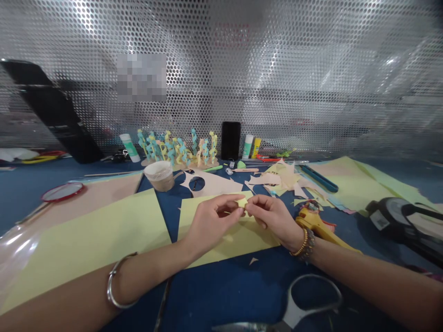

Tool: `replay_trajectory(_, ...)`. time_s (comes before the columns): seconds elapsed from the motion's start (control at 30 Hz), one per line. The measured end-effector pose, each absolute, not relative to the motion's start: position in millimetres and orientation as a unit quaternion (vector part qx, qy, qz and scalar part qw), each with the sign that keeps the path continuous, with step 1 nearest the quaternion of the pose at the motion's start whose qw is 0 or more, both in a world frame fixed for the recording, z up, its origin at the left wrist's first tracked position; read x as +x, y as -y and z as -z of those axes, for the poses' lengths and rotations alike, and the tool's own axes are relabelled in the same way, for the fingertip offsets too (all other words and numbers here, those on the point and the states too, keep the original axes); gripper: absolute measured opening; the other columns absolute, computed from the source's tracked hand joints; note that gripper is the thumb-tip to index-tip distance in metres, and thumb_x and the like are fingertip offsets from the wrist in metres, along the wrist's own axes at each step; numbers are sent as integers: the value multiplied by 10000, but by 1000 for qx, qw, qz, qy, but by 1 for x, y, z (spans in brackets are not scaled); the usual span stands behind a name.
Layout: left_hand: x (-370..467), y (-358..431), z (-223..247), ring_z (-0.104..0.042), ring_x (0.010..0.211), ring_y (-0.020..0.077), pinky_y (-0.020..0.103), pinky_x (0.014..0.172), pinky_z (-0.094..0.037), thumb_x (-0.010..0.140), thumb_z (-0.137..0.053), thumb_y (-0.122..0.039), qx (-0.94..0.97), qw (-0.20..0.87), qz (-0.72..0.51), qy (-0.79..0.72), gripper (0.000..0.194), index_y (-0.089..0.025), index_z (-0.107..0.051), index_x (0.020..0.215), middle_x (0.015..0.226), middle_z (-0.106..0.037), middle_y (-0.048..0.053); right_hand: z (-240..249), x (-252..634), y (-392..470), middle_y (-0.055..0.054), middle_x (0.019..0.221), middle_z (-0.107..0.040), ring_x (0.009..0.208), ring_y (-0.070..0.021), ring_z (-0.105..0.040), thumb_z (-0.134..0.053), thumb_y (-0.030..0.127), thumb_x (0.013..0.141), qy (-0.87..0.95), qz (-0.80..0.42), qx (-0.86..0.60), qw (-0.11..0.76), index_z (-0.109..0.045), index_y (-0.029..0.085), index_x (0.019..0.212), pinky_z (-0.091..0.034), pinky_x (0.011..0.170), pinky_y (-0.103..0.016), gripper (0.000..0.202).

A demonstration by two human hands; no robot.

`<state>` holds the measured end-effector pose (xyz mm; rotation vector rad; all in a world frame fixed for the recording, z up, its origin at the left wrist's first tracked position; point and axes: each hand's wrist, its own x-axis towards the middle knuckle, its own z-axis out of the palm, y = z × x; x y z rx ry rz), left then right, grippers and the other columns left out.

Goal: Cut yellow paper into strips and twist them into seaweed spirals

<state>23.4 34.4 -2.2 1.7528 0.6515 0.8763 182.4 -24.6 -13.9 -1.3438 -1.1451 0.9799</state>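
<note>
Between the fingertips of both hands is a small piece of yellow paper (242,202). My left hand (215,220) pinches it from the left with thumb and fingers. From the right, my right hand (272,216) pinches its other side, the two thumbs almost meeting. Below them a sheet of yellow paper (214,251) lies on the blue table. A larger yellow sheet (104,235) is spread out to the left. Scissors (294,313) with white handles rest near the front edge, close to my right forearm.
Curled paper strips (182,150) stand on a base at the back, beside a phone (230,140) and glue sticks (248,146). A paper cup (159,176) is at left centre. Paper scraps (285,177), a yellow tool (316,226) and a black tape dispenser (391,216) lie right.
</note>
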Motion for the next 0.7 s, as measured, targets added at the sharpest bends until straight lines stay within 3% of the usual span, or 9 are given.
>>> replay_trajectory(0.4,24,-35,0,-678,718,172,260,660,-542,760,-636,-248,686,558,-367,-289,235,-165,-690,973,751,-723,36,7,182,26,27,605,-541,416,-34,-335,-683,443,685,469,-409,-567,540,-637,147,726,-250,391,-194,302)
replay_trajectory(0.7,24,-35,-1,-677,705,152,229,651,-542,754,-650,-234,679,567,-366,-290,216,-173,-698,955,734,-724,22,7,181,26,32,570,-543,421,-32,-324,-698,408,674,463,-398,-582,537,-646,145,707,-253,404,-194,270)
